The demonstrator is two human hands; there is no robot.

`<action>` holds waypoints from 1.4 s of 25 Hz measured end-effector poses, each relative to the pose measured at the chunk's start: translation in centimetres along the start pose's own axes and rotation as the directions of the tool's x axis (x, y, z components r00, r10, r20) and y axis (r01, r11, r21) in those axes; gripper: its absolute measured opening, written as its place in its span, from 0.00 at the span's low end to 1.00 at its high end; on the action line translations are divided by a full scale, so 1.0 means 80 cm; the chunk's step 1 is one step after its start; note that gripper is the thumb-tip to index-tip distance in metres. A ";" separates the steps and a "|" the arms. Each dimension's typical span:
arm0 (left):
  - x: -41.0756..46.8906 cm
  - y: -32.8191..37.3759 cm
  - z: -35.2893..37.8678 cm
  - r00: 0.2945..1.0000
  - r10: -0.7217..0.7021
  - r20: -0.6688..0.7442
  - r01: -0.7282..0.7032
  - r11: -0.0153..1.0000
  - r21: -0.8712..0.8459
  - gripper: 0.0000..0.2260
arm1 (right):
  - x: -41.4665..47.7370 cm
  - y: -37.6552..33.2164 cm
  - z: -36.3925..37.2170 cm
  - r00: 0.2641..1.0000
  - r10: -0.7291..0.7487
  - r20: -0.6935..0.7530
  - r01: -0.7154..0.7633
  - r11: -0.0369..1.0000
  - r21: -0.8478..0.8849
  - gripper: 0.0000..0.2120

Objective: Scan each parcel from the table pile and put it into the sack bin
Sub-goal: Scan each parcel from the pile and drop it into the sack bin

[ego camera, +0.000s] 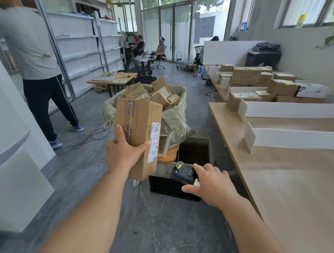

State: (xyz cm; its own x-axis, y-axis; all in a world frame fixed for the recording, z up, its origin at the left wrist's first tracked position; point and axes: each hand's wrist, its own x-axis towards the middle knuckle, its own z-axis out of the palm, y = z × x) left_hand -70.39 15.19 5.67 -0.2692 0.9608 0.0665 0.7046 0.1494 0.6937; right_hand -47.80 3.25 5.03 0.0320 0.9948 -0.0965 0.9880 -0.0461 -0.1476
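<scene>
My left hand (121, 155) grips a tall brown cardboard parcel (138, 125) upright in front of me; a white shipping label runs down its right edge. My right hand (211, 182) holds a black handheld scanner (182, 173) low and to the right of the parcel, over a black crate. Behind the parcel stands the green woven sack bin (174, 115), filled with several brown parcels. The parcel pile (258, 82) lies on the wooden table (293, 178) at the right, between white dividers.
A black plastic crate (168, 187) and a round orange stool (168, 154) sit on the floor under the scanner. A person in a grey shirt (28, 51) stands at the left near white shelves (80, 47). Cables (90, 137) lie on the floor. A small desk (113, 79) is behind the sack.
</scene>
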 end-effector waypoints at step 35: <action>0.494 0.194 -0.013 0.933 0.258 -0.251 -0.124 0.885 0.449 0.51 | 0.433 0.037 -0.109 0.992 -0.118 -0.052 0.116 0.992 -0.047 0.36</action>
State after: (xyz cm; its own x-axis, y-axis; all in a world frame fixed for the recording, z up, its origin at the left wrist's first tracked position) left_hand -70.77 55.23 19.77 -0.2342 0.8765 0.4205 0.9516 0.1182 0.2837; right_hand -42.47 38.34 9.86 -0.0772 0.9966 -0.0272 0.9911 0.0737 -0.1111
